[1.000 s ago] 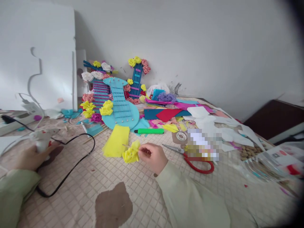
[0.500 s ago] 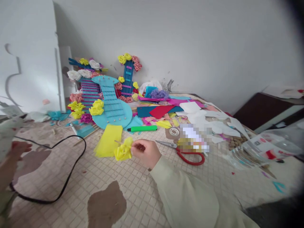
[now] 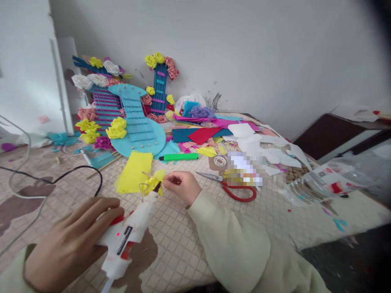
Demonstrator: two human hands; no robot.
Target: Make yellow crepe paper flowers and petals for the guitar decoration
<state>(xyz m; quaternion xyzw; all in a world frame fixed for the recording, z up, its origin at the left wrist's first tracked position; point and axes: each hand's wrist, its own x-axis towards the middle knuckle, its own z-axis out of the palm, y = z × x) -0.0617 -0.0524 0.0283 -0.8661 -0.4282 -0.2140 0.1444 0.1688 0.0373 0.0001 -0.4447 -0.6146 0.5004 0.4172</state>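
Observation:
My left hand (image 3: 70, 244) grips a white hot glue gun (image 3: 128, 232) with a red trigger, its dark nozzle pointing at a yellow paper flower (image 3: 154, 182). My right hand (image 3: 181, 187) pinches that flower by its thin stick, just above the tiled tabletop (image 3: 171, 228). The nozzle tip sits right at the flower's base. A flat yellow paper sheet (image 3: 134, 171) lies just behind the flower.
A black cord (image 3: 76, 171) loops across the left of the table. Red-handled scissors (image 3: 235, 189) and a green marker (image 3: 180, 156) lie behind my right hand. Blue guitar-shaped crafts with paper flowers (image 3: 134, 122) lean at the wall. Coloured and white paper scraps (image 3: 259, 146) cover the right side.
My left hand has lifted the glue gun from the far left and brought it in, so its nozzle now meets the flower. My right hand has kept holding the flower.

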